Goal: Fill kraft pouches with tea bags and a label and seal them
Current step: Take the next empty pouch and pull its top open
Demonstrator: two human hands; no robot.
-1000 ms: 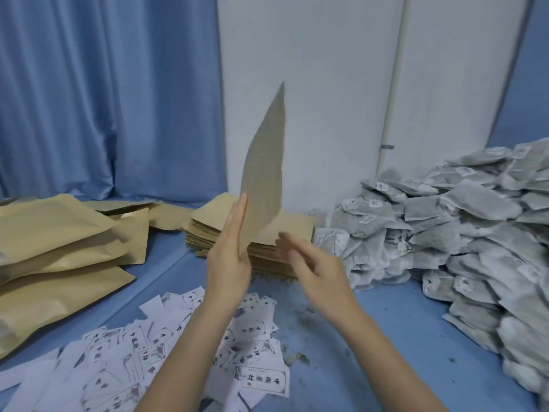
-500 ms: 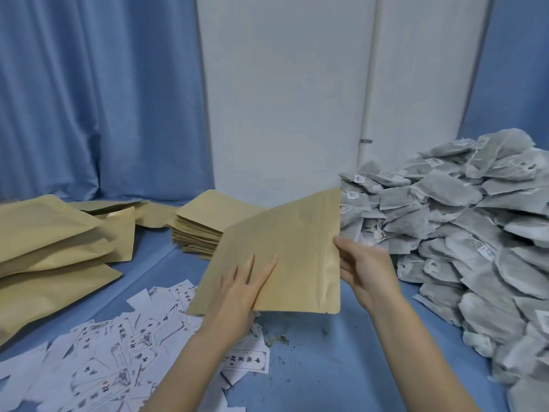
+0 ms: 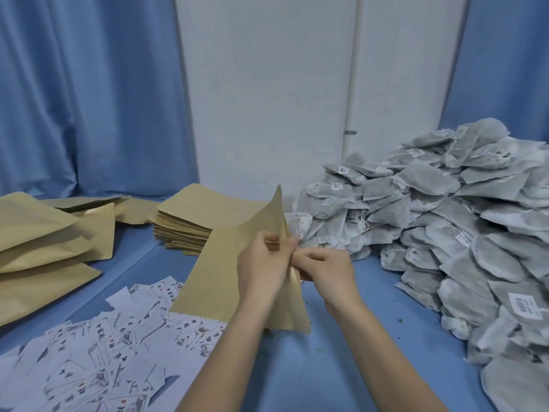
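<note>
I hold one flat kraft pouch (image 3: 217, 272) above the blue table, its right edge turned up toward me. My left hand (image 3: 263, 263) pinches that edge from the left, and my right hand (image 3: 325, 269) grips the same edge from the right; the fingertips of both meet at the pouch's mouth. A stack of empty kraft pouches (image 3: 196, 221) lies just behind. A big heap of grey tea bags (image 3: 439, 221) fills the right side. Loose white printed labels (image 3: 113, 343) are scattered at the lower left, partly under the held pouch.
Filled, puffy kraft pouches (image 3: 44, 242) are piled at the far left. Blue curtains (image 3: 89, 93) and a white wall panel (image 3: 267, 90) close off the back. Bare blue table (image 3: 371, 346) with tea crumbs shows between my arms and the tea bag heap.
The pouch has swung from lying broad and flat toward me to edge-on. My left hand came up from its face to its right edge, where both hands now pinch together.
</note>
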